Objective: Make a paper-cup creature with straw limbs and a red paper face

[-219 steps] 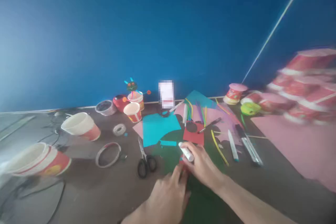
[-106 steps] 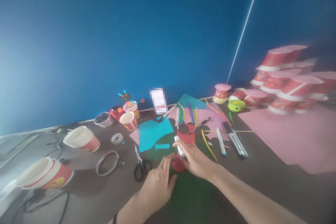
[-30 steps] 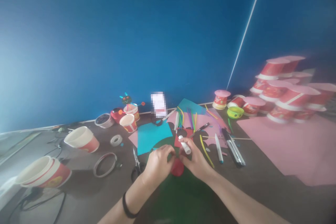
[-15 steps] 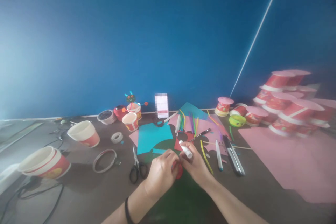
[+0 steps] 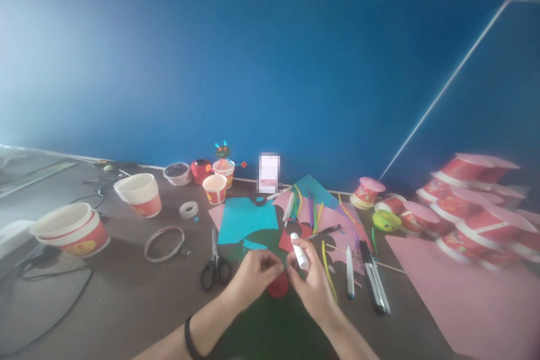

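Over the dark green sheet point(image 5: 270, 329) my two hands meet at the fingertips. My left hand point(image 5: 255, 278), with a black band on its wrist, is closed in a pinch at the top of a round red paper piece point(image 5: 278, 287). A white tube like a glue stick point(image 5: 300, 254) is gripped in my right hand point(image 5: 312, 281), tilted against the fingers. Its thumb and fingertip come close to the red piece; whether they touch it is hidden. Black-handled scissors point(image 5: 215, 267) lie open left of my left hand. A red sheet with cut-outs point(image 5: 287, 242) lies just beyond.
Paper cups point(image 5: 70, 230) and a tape roll point(image 5: 188, 210) stand at left. A cup figure point(image 5: 223, 167) is at the back. Blue paper point(image 5: 247, 219), pipe cleaners point(image 5: 328, 267) and markers point(image 5: 373, 278) lie around. Stacked red cups point(image 5: 476, 202) and pink paper point(image 5: 434, 281) are at right.
The view has tilted and shifted slightly. My hands have drawn to each other's fingertips, and more of the red paper piece shows below them. The white tube stays in my right hand, more upright.
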Action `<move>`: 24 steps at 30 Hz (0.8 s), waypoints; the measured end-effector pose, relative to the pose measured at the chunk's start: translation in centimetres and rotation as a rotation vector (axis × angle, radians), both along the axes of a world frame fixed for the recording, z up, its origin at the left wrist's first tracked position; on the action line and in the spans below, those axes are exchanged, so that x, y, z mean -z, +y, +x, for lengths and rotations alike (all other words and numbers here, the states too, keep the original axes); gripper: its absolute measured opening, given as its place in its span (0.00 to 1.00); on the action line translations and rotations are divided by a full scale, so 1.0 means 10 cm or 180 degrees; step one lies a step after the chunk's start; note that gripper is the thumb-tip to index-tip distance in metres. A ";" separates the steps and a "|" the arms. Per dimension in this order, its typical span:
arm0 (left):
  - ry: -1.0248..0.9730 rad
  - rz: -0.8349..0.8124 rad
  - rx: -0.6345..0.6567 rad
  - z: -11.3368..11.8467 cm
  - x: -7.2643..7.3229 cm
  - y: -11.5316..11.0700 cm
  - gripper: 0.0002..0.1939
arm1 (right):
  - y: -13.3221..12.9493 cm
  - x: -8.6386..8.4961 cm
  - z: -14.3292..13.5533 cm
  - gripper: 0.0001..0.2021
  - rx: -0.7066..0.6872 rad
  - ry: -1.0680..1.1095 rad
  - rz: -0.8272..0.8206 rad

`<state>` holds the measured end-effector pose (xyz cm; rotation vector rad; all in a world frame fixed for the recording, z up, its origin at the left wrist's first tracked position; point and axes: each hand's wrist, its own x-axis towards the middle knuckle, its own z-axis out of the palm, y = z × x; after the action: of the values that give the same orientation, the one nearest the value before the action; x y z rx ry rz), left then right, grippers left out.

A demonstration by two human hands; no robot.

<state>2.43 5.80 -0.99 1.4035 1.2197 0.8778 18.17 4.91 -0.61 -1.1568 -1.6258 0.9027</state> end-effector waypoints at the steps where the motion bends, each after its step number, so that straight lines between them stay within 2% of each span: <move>1: -0.0041 -0.0007 -0.0016 0.00 0.02 0.00 0.08 | 0.00 0.00 0.00 0.18 -0.0014 -0.0047 0.0022; 7: -0.0261 -0.0034 -0.0068 0.01 0.05 0.00 0.07 | 0.00 0.04 -0.02 0.18 -0.0082 -0.0099 -0.0017; 18: -0.0577 -0.0128 -0.0144 0.03 0.02 -0.03 0.07 | 0.02 0.10 -0.02 0.20 -0.0155 0.0433 -0.0223; 24: -0.0251 0.0164 -0.0162 0.00 -0.04 -0.04 0.09 | 0.00 0.07 -0.04 0.19 0.0056 -0.0053 0.0029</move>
<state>2.46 5.36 -0.61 1.3706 1.1848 0.9970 17.80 4.87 -1.28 -1.1735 -1.6292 0.8759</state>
